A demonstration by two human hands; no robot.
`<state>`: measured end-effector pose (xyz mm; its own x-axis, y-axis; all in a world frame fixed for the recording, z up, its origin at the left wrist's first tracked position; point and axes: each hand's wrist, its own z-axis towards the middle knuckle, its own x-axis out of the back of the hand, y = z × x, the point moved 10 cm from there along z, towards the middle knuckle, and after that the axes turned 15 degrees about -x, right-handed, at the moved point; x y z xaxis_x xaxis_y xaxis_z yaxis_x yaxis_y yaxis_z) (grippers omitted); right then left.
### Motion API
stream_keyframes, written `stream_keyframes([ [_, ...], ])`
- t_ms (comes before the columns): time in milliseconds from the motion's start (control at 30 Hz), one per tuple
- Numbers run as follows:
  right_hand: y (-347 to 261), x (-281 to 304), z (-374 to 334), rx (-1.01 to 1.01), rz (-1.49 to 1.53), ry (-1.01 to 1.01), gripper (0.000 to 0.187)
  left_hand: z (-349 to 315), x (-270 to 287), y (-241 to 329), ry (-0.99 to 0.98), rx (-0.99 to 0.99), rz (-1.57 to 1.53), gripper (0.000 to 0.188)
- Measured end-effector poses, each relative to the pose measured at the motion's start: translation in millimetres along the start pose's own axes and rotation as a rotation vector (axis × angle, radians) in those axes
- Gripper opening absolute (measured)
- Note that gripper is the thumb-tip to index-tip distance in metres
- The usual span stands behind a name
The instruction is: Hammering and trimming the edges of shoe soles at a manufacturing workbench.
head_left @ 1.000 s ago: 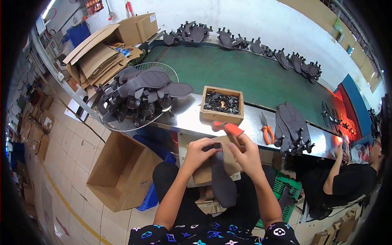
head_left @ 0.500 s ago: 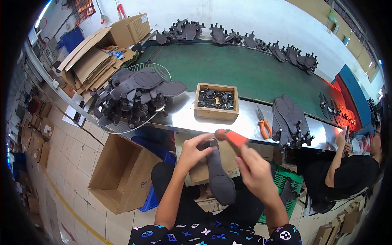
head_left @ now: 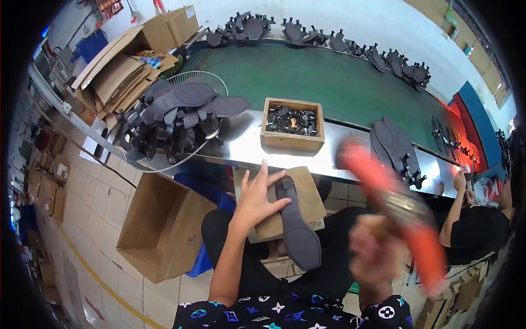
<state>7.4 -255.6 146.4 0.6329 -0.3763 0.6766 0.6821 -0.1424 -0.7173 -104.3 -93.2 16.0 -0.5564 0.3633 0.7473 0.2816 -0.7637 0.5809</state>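
A dark grey sandal sole (head_left: pixel 300 234) lies with its narrow end on a tan block (head_left: pixel 311 189) at my knees; its broad end overhangs toward me. My left hand (head_left: pixel 255 198) is open beside the narrow end, fingers spread, thumb tip at the sole's edge. A small black piece (head_left: pixel 286 187) sits at that end. My right hand (head_left: pixel 378 249), blurred by motion, is closed around a mallet. The red mallet (head_left: pixel 378 172) with a metallic middle band is raised close to the camera, right of the sole and apart from it.
On the metal ledge stand a wooden box (head_left: pixel 293 141) of small black parts, a heaped wire basket (head_left: pixel 216 81) and stacked soles (head_left: pixel 392 140). A cardboard box (head_left: pixel 159 233) stands lower left. More soles (head_left: pixel 255 27) line the green table's far side (head_left: pixel 263 71). A co-worker (head_left: pixel 482 236) sits at right.
The mallet has swung up and right, away from the sole, and now covers the orange pliers. My left hand has spread its fingers, and the sole has come down onto the block.
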Motion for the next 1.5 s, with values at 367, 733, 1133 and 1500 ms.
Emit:
stream_keyframes([
  [367,11,-7,28,0.186,-0.108,0.098,0.056,-33,19,55,0.161,-0.289,-0.287,0.024],
  [733,5,-58,-2,0.185,0.536,-0.67,0.035,-91,8,146,-0.227,0.078,-1.071,0.025],
  [1133,-26,-28,-45,0.369,0.764,-0.852,0.033,-103,-14,209,-0.502,0.049,-1.894,0.034],
  [1500,-73,-4,-62,0.697,0.206,-1.072,0.028,-109,-35,241,-0.723,-0.025,-2.147,0.031],
])
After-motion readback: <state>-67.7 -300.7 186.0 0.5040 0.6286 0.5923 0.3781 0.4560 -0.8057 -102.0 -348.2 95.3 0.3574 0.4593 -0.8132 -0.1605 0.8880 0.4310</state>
